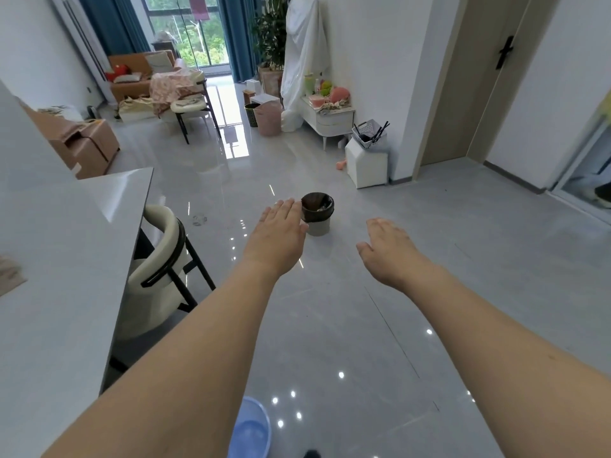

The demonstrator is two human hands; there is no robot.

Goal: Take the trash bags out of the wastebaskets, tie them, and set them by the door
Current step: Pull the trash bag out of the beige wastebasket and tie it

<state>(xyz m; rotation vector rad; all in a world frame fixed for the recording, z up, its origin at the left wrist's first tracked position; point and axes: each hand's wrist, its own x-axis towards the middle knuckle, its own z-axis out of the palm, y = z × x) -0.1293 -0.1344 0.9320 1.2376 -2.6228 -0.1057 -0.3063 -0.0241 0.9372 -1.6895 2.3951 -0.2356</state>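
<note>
Grey glossy floor tiles (330,325) carry a small grey wastebasket (318,226) lined with a dark trash bag (317,208), standing in the open middle of the room, well short of the beige door (476,77) at the right. Both bare arms reach out toward it: the left hand (279,231) is flat, fingers straight and together, its fingertips overlapping the basket's left rim in view, and the right hand (385,244) is relaxed, thumb apart, holding nothing. Two more wastebaskets, one dark (252,114) and one pink (269,118), stand far off beside a white cabinet (327,119)

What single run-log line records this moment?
stage: approach | left hand: open, empty | right hand: open, empty | wastebasket: on floor, dark bag still in it, untied
</note>
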